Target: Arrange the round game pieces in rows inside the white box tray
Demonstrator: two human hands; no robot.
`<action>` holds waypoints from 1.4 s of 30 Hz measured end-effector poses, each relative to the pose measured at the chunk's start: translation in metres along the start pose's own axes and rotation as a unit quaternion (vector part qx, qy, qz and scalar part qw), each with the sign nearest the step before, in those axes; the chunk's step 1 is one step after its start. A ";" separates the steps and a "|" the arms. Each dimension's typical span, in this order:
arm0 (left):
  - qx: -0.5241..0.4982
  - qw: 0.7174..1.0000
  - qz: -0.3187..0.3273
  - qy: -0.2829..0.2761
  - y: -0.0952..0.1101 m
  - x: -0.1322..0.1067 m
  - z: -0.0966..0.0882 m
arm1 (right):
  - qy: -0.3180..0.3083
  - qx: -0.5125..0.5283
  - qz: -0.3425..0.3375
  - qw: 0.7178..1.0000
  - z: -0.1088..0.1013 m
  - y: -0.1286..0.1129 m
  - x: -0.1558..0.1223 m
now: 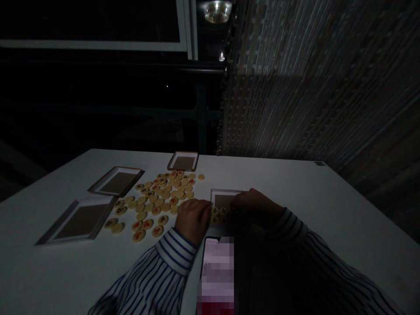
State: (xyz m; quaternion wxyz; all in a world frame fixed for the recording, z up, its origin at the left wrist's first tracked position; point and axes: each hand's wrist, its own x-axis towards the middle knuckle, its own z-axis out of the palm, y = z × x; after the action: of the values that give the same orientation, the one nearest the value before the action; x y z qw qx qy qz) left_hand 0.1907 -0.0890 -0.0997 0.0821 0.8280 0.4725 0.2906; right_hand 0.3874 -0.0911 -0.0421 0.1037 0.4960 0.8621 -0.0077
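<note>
My left hand is at the left side of a small shallow tray, its fingers curled down by the rim. Over the tray's right side is my right hand, closed and in deep shadow. Whatever either hand holds is hidden. Inside the tray, several round Chinese chess pieces with dark characters lie in rows at the near left. A wide scatter of Chinese chess pieces spreads on the table left of my left hand; some show red or black characters and others are blank side up.
Three more shallow trays stand on the white table: a far tray, a left tray and a near-left tray. A lit phone lies before me. A bead curtain hangs behind at right.
</note>
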 end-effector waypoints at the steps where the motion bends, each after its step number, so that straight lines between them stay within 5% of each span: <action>1: -0.001 1.000 -0.003 -0.001 0.000 0.000 0.000 | 0.000 -0.002 0.003 1.000 0.000 0.000 0.000; 22: 0.001 1.000 -0.017 -0.007 0.002 0.000 -0.002 | -0.023 -0.010 0.005 1.000 -0.003 -0.004 -0.001; 42: 0.006 1.000 -0.011 -0.002 -0.002 0.000 0.002 | 0.053 -0.026 -0.029 0.998 0.011 -0.005 0.006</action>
State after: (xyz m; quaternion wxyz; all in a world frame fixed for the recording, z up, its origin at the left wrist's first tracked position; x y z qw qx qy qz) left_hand 0.1906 -0.0878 -0.1019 0.0814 0.8238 0.4830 0.2852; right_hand 0.3824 -0.0902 -0.0547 0.0703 0.4676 0.8803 0.0378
